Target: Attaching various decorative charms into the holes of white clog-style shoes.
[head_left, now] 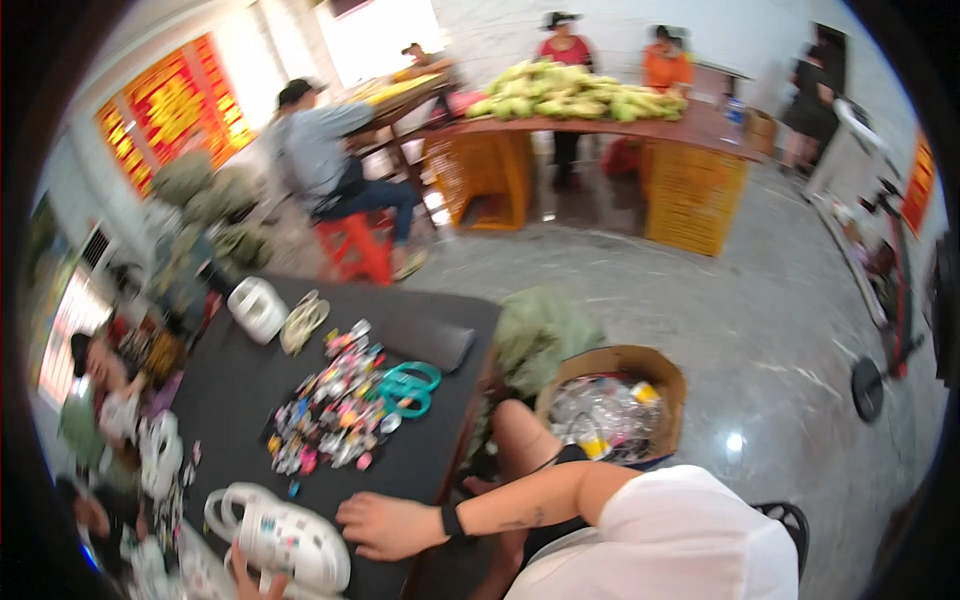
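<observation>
My left hand (255, 582) is at the lower edge, its fingers gripping the side of a white clog (290, 540) with holes and a few small coloured charms on its top. Part of that hand is cut off by the picture's edge. Beside the clog's toe, my right hand (385, 525), with a black wristband, rests palm down on the dark table (400, 470), fingers loosely stretched and nothing seen in them. A heap of small, many-coloured charms (330, 405) lies beyond my hands. Against it sits a teal looped thing (410, 388), its kind unclear.
At the table's far end are another white shoe (258, 310), a cream looped cord (304, 322) and a dark flat case (430, 342). A cardboard box (675, 400) of clear plastic packets stands right. People work at the left edge and at farther tables, one heaped with corn (570, 92).
</observation>
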`<state>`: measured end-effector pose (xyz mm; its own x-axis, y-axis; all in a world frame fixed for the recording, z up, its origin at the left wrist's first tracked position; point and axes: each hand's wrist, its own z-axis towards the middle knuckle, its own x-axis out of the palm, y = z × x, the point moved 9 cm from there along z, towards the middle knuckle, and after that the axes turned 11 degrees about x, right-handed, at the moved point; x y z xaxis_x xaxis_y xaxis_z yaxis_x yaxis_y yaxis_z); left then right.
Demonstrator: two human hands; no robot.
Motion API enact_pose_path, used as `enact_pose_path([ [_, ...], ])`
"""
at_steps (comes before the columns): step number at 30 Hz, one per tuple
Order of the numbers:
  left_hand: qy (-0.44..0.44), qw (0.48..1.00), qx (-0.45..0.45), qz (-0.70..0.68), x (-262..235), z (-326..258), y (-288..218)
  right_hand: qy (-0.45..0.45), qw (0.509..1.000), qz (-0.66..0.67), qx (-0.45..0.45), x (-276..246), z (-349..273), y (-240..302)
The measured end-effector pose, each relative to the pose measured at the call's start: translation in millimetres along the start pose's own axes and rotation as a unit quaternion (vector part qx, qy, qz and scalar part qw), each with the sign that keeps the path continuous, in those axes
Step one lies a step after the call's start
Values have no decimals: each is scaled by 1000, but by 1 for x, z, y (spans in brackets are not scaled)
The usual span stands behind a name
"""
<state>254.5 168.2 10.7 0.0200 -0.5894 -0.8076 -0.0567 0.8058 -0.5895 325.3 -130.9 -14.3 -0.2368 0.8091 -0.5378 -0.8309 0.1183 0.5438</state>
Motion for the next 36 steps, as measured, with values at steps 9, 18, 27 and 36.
enact_pose_path([
  [9, -147, 983, 26, -105, -11, -5, -105, 65, 997, -39, 35, -12, 11, 6],
  [18, -98, 992, -56, -58, 13, -56, -110, 111, 990, -69, 48, -2, 13, 10],
  [27, -151, 967, -26, -201, 18, -120, -133, 124, 988, -43, 80, -2, 16, 13],
  [36, -345, 928, 68, 124, 104, -187, -173, 149, 988, 9, -29, -9, 14, 34],
])
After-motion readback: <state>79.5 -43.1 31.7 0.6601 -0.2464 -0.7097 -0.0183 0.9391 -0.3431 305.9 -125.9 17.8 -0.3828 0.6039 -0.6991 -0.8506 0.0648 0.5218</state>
